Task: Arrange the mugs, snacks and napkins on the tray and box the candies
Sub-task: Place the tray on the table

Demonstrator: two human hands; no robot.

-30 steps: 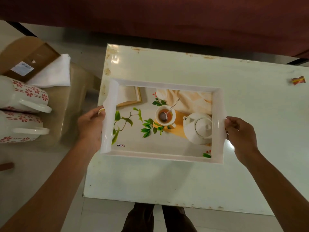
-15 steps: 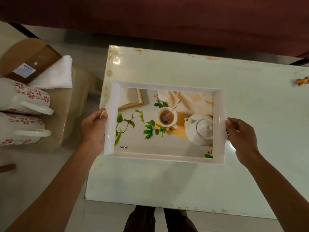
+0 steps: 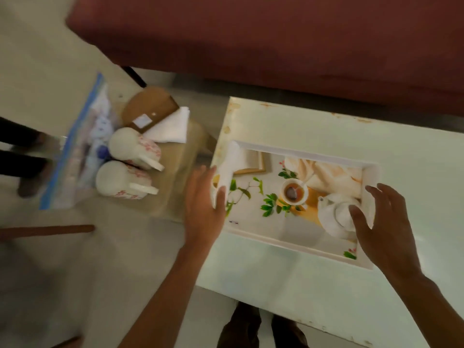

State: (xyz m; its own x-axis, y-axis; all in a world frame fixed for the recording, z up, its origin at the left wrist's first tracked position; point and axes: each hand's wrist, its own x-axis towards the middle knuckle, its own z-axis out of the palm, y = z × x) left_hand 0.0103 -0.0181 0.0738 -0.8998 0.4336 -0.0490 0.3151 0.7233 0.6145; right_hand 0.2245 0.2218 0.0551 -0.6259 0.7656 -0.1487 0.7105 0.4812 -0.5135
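Note:
A white tray [image 3: 301, 152] printed with a teapot and teacup lies flat on the white table [image 3: 313, 285]. My left hand [image 3: 203, 209] is at the tray's left rim with relaxed fingers, the thumb at the rim. My right hand [image 3: 384, 222] hovers over the right rim, fingers spread and holding nothing. On a beige stool [image 3: 180, 172] to the left lie two white mugs with red flowers, one [image 3: 133, 146] behind the other [image 3: 123, 180]. Behind them are folded white napkins [image 3: 170, 126] and a brown cardboard box [image 3: 150, 106].
A clear zip bag [image 3: 75, 151] with a blue seal and blurred contents lies left of the mugs. A dark red sofa [image 3: 276, 38] runs behind the table. A wooden stick [image 3: 47, 231] lies on the floor at left. My feet [image 3: 251, 327] show below the table edge.
Both hands have let go of the tray's side rims and opened. The view has swung left, bringing the stool, mugs and zip bag further into sight.

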